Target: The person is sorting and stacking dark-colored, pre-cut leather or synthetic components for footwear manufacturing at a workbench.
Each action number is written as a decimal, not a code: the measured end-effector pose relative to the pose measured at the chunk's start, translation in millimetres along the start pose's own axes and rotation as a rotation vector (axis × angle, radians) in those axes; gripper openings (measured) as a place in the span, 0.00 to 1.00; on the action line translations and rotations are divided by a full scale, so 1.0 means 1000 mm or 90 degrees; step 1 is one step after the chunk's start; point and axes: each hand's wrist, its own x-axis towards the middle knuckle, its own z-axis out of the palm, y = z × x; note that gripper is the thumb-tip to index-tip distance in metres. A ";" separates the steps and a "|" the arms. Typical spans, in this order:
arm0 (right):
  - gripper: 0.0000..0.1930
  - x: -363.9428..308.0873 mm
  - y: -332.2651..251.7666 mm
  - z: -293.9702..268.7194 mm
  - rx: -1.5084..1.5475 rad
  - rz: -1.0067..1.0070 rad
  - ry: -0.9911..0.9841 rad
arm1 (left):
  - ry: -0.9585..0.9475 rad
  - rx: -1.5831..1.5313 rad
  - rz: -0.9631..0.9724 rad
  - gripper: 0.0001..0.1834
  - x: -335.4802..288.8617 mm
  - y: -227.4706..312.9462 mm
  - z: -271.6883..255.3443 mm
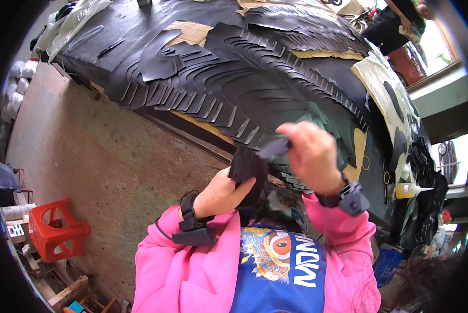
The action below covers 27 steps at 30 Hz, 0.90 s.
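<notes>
My left hand (224, 192) is closed round a bunch of black leather-like pieces (248, 165) at the table's near edge. Close by on the right, my right hand (313, 156) pinches a small dark leather-like piece (273, 149) between thumb and fingers, slightly blurred. Beyond both hands, long curved rows of overlapping black leather-like pieces (218, 78) spread over the table, their pale-edged ends lined up like steps. How many pieces my left hand holds cannot be made out.
The dark table (127, 26) carries a pen (110, 47), cardboard (189, 32) and, at the right, a bottle of yellow liquid (407, 190). A red stool (58, 229) stands on the floor at left. Another person (395, 26) is at the far right.
</notes>
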 end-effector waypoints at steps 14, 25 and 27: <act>0.10 0.008 0.046 0.047 0.372 0.363 -0.281 | -0.097 0.348 0.222 0.13 0.000 -0.021 -0.046; 0.10 0.010 0.043 0.049 0.298 0.341 -0.272 | -0.108 0.386 0.228 0.12 0.010 -0.032 -0.046; 0.10 0.012 0.041 0.048 0.290 0.332 -0.269 | -0.104 0.397 0.227 0.13 0.012 -0.033 -0.045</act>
